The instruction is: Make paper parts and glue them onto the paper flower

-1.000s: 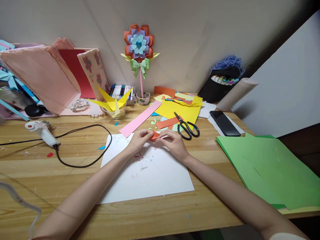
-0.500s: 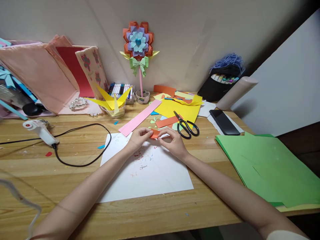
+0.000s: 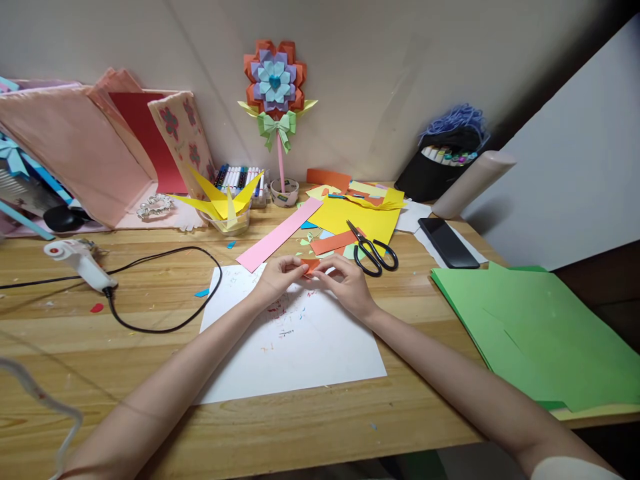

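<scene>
My left hand and my right hand meet over the far edge of a white sheet on the wooden desk. Both pinch a small folded piece of orange paper between their fingertips. Most of the piece is covered by my fingers. Black-handled scissors lie just right of my right hand. A long pink paper strip lies just beyond my left hand.
A glue gun with a black cord lies at the left. Green sheets are stacked at the right, near a black phone. Yellow paper, a paper flower, markers and pink folders line the back.
My fingers have closed further over the orange piece, so less of it shows. Both hands stay in the same place.
</scene>
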`<state>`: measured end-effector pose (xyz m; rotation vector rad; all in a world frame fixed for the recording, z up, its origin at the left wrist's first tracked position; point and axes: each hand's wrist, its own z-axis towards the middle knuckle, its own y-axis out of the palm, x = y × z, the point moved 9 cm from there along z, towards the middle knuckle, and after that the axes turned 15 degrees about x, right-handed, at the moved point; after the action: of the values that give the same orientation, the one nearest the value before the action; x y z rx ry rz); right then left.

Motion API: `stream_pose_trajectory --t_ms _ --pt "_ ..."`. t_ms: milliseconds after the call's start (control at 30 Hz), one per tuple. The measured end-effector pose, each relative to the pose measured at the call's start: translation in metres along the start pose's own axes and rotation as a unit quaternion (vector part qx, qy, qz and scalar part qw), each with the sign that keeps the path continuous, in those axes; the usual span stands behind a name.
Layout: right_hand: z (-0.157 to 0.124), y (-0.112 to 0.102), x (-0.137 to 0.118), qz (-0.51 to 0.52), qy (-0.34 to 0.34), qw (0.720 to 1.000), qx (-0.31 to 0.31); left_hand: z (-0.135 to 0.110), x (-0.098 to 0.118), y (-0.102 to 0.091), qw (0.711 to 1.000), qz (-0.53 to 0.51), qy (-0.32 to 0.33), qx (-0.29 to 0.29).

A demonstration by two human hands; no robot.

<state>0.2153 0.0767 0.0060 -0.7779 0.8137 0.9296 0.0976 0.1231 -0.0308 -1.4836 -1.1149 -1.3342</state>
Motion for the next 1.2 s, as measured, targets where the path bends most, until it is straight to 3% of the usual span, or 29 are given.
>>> stream_pose_trajectory --t_ms 167,300,600,1200 --pt "0.000 0.000 0.014 0.014 0.048 0.999 0.013 -0.003 0.000 0.007 0.999 -0.005 0.000 -0.038" --pt "0.000 -0.001 0.018 0.035 0.069 0.997 0.024 -0.006 0.003 0.011 0.997 0.007 0.040 -0.063" --pt "0.000 0.002 0.021 0.030 0.077 0.997 0.001 -0.013 0.007 0.016 0.986 0.134 0.070 -0.071" --pt "-0.002 0.003 0.021 0.047 0.089 0.995 -0.005 -0.015 0.012 0.016 0.984 0.134 0.099 -0.065"
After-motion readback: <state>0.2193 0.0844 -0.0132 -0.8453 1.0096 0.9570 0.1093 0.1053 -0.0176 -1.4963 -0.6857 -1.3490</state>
